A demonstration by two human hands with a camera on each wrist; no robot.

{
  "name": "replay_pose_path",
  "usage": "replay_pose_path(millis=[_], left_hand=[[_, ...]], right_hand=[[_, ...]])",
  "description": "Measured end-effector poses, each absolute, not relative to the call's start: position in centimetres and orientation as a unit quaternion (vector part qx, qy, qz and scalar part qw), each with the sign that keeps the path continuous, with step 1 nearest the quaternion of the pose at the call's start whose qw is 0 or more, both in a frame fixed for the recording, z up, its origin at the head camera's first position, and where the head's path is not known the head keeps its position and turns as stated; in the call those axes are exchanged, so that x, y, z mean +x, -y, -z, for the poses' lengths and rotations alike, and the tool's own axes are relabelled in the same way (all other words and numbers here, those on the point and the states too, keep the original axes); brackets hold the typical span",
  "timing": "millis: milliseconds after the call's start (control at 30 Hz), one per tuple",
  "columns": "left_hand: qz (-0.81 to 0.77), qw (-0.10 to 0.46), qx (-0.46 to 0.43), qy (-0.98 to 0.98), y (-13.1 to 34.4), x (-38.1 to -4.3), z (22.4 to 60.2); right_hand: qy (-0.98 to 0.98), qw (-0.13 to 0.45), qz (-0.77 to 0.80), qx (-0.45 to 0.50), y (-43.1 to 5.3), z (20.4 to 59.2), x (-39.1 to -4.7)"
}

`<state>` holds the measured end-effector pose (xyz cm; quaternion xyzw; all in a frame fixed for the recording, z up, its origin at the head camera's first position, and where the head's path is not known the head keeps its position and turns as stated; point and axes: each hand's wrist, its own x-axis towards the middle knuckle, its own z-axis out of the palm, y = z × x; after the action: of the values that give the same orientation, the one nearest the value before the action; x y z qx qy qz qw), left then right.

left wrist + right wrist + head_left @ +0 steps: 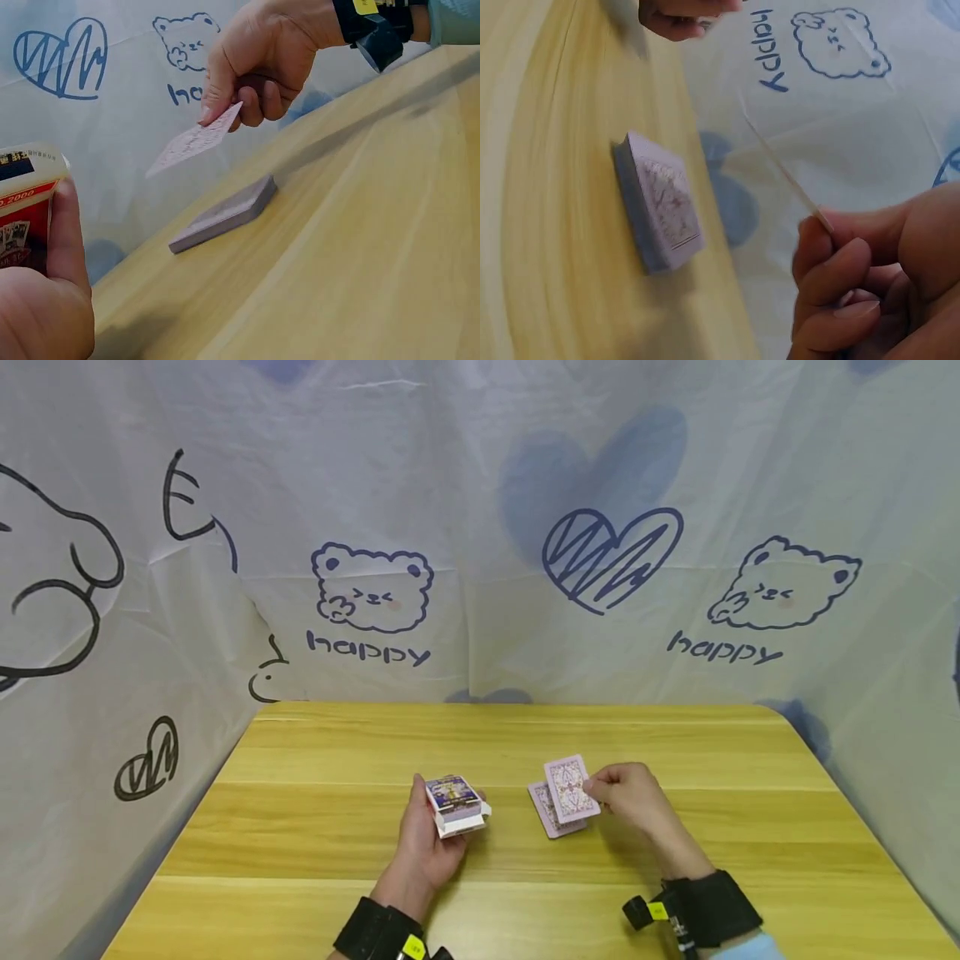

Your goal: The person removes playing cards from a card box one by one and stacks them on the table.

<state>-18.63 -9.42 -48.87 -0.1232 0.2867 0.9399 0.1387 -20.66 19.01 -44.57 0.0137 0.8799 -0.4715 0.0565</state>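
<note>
My right hand (pixel 633 795) pinches a playing card (pixel 568 783) by its edge between thumb and forefinger. The card's pink patterned back faces up in the head view; the right wrist view has it nearly edge-on. Below it, a squared stack of playing cards (pixel 664 202) lies back up on the table, and the raised card overlaps it in the head view. To the left, my left hand (pixel 427 839) holds a card box (pixel 454 802) with its white flap open toward me. The left thumb lies along the box's red printed side (pixel 28 232).
Both hands are above a wood-grain table (pixel 300 852). Behind it hangs a pale cloth (pixel 480 527) with drawn bears and hearts. Black straps with small cameras are on the left wrist (pixel 378 931) and the right wrist (pixel 712 906).
</note>
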Motion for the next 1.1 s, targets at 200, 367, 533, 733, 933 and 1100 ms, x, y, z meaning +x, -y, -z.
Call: replay_pose_path(millis=[200,367,533,733,933,1100], left_hand=[[-0.926,0.144,-0.122,-0.328,9.3,-18.5,49.0],[-0.926,0.142,-0.125,-0.328,9.2,-18.5,48.9],[-0.925,0.147,-0.125,-0.327,9.0,-18.5,48.9],[-0.924,0.151,-0.120,-0.329,9.0,-18.4,49.0],[-0.921,0.153,-0.125,-0.335,9.0,-18.5,49.0],[-0.921,0.154,-0.135,-0.332,9.0,-18.4,48.9]], right_hand=[[-0.888,0.078,0.454,0.019,-18.9,45.9,-21.0],[-0.882,0.083,0.462,0.031,-18.4,46.6,-20.9],[-0.881,0.077,0.465,0.041,-18.0,47.2,-20.9],[-0.895,0.058,0.438,0.051,-17.8,48.4,-21.2],[-0.917,0.042,0.395,0.046,-17.7,48.8,-21.2],[-0.925,0.043,0.375,0.045,-17.4,48.8,-21.2]])
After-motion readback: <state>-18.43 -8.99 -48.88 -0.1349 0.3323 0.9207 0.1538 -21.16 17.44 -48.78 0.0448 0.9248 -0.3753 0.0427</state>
